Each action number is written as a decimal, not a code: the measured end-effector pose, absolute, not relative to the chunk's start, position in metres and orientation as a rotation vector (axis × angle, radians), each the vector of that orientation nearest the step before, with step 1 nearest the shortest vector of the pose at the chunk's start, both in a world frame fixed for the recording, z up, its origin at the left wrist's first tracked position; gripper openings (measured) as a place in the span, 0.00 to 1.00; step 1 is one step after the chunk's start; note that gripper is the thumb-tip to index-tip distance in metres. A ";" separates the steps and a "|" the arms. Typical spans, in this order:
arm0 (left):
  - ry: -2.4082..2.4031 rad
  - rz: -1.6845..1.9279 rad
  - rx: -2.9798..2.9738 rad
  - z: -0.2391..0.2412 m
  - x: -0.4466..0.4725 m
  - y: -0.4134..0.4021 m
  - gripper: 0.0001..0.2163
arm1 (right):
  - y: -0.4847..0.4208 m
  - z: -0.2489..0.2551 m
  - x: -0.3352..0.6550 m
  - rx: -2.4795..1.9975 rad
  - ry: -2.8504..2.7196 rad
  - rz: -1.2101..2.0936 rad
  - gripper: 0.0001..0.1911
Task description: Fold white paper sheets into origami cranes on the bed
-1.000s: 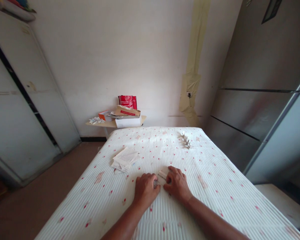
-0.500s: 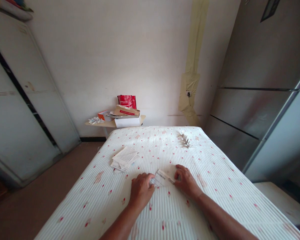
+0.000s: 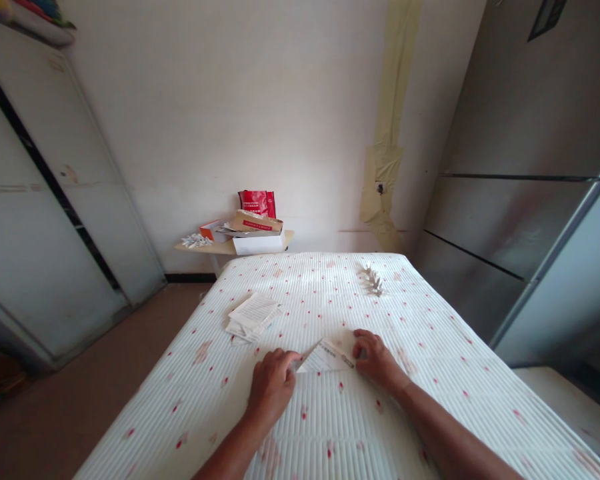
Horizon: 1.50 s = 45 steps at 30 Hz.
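A small sheet of printed paper (image 3: 325, 357), folded into a triangle, lies on the bed cover between my hands. My left hand (image 3: 273, 383) is at its left corner, with thumb and forefinger closed on the tip. At the right corner my right hand (image 3: 376, 360) pinches the paper, its other fingers curled. Farther off to the left lies a loose stack of printed paper sheets (image 3: 254, 313). Several small folded paper pieces (image 3: 373, 280) stand in a row toward the far right of the bed.
The bed has a white ribbed cover (image 3: 305, 440) with red spots. Behind it, a low table (image 3: 220, 249) bears a white box (image 3: 259, 243), a red bag (image 3: 257, 202) and more folded paper (image 3: 196, 241). A grey refrigerator (image 3: 485, 220) stands right, a pale wardrobe (image 3: 95, 233) left.
My left hand has slid a little left along the paper, uncovering more of its printed left part. My right hand stays at the right corner. The view has shifted slightly.
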<state>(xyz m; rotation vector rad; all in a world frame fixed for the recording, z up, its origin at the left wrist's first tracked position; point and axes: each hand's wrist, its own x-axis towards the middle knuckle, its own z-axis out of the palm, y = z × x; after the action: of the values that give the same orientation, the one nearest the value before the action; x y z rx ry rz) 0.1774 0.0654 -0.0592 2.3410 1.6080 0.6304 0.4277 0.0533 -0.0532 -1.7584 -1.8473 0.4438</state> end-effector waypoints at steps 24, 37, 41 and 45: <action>1.524 0.801 2.462 -0.049 0.220 0.068 0.20 | 0.040 -0.046 0.412 -1.690 -1.915 0.394 0.11; 1.373 0.978 2.473 -0.046 0.212 0.067 0.11 | 0.034 -0.043 0.404 -1.445 -2.042 0.311 0.04; 1.342 1.018 2.404 -0.051 0.210 0.072 0.13 | 0.035 -0.044 0.403 -1.444 -2.120 0.253 0.10; 1.211 1.136 2.364 -0.056 0.210 0.075 0.14 | 0.036 -0.044 0.403 -1.469 -2.115 0.268 0.15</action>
<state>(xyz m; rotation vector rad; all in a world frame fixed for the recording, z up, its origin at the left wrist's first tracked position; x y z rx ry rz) 0.2105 0.0751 -0.0558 2.3637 1.2106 1.1360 0.4029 0.0357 -0.0442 -1.4689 -2.1146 0.2682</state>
